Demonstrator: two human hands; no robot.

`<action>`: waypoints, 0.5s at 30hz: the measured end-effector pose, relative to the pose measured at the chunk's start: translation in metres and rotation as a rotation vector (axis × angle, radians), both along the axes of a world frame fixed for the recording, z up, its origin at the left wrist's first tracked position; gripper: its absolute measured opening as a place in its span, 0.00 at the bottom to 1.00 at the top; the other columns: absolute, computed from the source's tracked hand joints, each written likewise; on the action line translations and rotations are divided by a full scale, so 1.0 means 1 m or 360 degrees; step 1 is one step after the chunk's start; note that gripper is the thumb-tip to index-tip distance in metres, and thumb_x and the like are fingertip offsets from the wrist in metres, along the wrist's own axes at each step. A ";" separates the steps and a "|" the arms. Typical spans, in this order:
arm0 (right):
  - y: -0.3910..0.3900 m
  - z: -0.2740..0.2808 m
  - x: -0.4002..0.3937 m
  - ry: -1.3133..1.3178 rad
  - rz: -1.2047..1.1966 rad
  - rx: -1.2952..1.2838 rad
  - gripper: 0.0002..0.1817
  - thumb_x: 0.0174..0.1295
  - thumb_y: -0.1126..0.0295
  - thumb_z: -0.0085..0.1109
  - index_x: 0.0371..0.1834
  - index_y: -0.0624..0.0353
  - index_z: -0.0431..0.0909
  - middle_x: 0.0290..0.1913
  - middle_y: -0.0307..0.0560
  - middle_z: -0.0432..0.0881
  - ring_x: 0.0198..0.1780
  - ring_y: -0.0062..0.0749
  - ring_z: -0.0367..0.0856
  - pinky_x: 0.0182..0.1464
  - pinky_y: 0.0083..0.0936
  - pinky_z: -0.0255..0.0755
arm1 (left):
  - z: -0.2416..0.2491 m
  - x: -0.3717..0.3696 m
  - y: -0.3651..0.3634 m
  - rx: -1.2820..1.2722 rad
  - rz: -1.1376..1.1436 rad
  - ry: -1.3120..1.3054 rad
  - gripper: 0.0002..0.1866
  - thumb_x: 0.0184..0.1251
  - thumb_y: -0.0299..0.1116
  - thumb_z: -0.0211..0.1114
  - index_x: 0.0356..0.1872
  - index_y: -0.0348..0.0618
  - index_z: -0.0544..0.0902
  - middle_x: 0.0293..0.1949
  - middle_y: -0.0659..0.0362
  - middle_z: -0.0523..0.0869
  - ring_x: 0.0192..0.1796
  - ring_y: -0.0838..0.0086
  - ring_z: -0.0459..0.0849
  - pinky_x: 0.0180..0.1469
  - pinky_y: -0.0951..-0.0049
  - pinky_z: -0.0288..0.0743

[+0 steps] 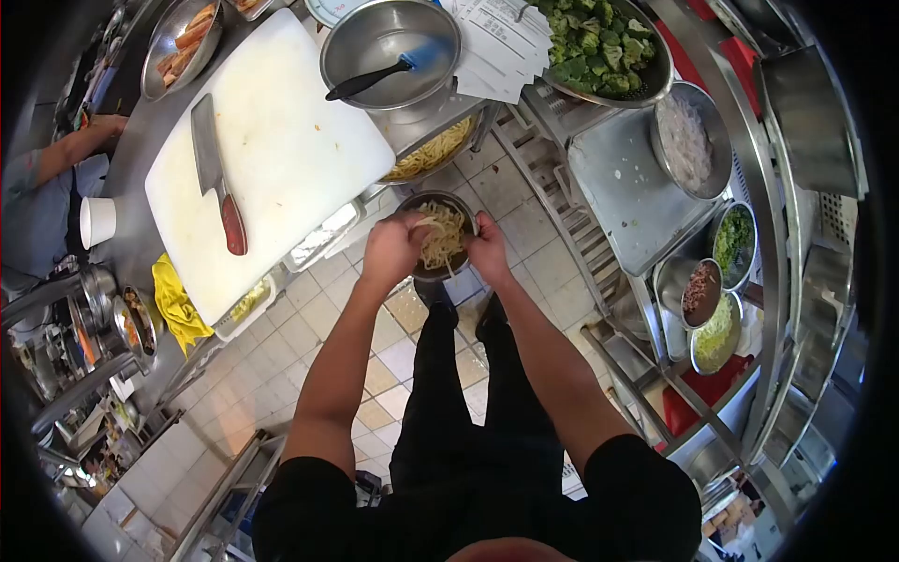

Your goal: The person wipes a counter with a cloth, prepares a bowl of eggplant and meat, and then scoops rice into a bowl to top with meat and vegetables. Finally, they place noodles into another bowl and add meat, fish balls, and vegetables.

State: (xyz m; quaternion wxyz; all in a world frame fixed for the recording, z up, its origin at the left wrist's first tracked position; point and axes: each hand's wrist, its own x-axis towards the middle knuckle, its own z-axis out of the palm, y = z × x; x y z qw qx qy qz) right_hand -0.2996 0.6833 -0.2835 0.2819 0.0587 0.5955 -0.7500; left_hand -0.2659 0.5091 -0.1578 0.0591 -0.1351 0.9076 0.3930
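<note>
A metal bowl [433,274] of pale noodles [440,234] is held out in front of my body, above the tiled floor. My right hand [485,249] grips the bowl's right rim, thumb near the edge. At the left side, my left hand [398,245] reaches over the rim, its fingers closed on some of the noodles; the fingertips are partly hidden among them. Just beyond, a larger container of noodles [434,155] sits on a lower shelf, partly covered by the counter above.
A cleaver [208,155] lies on the white cutting board [290,122] at left. Ahead is a steel bowl [389,23] with a black-handled brush [370,82]. Broccoli [599,47] and several bowls of chopped food stand at right, beside a metal tray [618,187]. A person's arm [80,145] shows far left.
</note>
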 end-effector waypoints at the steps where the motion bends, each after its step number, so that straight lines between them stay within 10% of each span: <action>1: 0.000 0.000 -0.001 0.0001 0.0002 0.0002 0.11 0.46 0.88 0.48 0.27 0.58 0.65 0.27 0.33 0.69 0.30 0.15 0.65 0.31 0.16 0.62 | 0.020 0.000 0.003 0.0082 0.0079 0.0008 0.10 0.60 0.30 0.64 0.42 0.40 0.84 0.36 0.48 0.84 0.33 0.57 0.83 0.39 0.67 0.76; 8: -0.001 -0.032 -0.016 0.0093 0.0001 -0.0071 0.11 0.46 0.88 0.47 0.28 0.58 0.65 0.27 0.33 0.70 0.30 0.15 0.67 0.31 0.16 0.64 | 0.071 0.017 0.029 0.1025 0.0568 0.0479 0.07 0.70 0.28 0.57 0.40 0.36 0.80 0.32 0.61 0.82 0.35 0.80 0.79 0.37 0.78 0.74; 15: 0.026 0.001 -0.027 -0.0112 0.0008 -0.0163 0.12 0.45 0.87 0.48 0.29 0.57 0.68 0.26 0.32 0.71 0.27 0.15 0.66 0.29 0.17 0.63 | -0.098 -0.076 -0.011 0.2072 0.1216 0.0624 0.08 0.73 0.28 0.52 0.49 0.41 0.75 0.37 0.56 0.80 0.37 0.73 0.79 0.43 0.74 0.76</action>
